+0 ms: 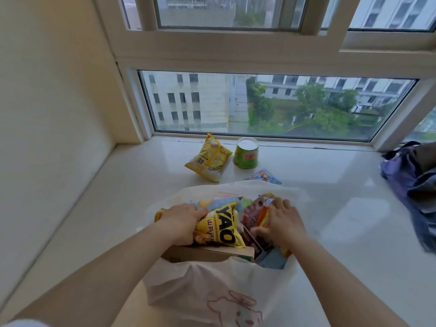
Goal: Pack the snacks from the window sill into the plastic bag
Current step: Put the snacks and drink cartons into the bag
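Observation:
A white plastic bag with a pink rabbit drawing stands open on the window sill, stuffed with snack packets. My left hand grips a yellow and black packet at the bag's mouth. My right hand grips a brown and red packet inside the bag. Behind the bag, on the sill, lie a yellow snack bag, a green cup with a white lid and a flat colourful packet, partly hidden by the bag's rim.
A brown cardboard box lies in the bag under the packets. A heap of purple and blue cloth sits at the sill's right end. The window pane runs along the back and a wall closes the left side.

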Demonstrator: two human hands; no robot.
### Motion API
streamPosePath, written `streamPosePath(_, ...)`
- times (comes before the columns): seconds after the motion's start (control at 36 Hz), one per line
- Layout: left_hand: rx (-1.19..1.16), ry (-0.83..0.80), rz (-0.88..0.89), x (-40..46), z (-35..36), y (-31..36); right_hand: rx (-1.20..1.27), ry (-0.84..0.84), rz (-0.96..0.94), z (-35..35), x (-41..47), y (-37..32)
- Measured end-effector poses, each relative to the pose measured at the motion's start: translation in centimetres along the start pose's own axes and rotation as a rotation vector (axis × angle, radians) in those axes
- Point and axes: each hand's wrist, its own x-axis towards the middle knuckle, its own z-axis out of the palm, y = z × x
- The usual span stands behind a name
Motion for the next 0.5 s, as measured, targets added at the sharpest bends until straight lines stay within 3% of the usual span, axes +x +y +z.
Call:
streamPosePath(0.14, -0.062, -0.03, 0.036, -0.5, 0.7, 0.4, 0.275, 0.071, 0.013, 1.4, -0.7, -2.7)
streamPosePath(0.28, -0.109, -0.029, -0.009, -0.8, 2.1, 0.9, 0.14, 0.063, -0.126, 2.6, -2.1, -3.6)
streamPosePath(0.42, -0.081, 0.009, -0.117, 0.6, 2.2, 1.5, 0.2, 0.049, -0.026, 3.1, -0.4, -3.6)
streamPosePath(0.5, -0.099, 0.043, -0.136, 0.4, 2.7, 1.6, 0.353, 0.163, 0.018, 2.9, -0.3, -3.4)
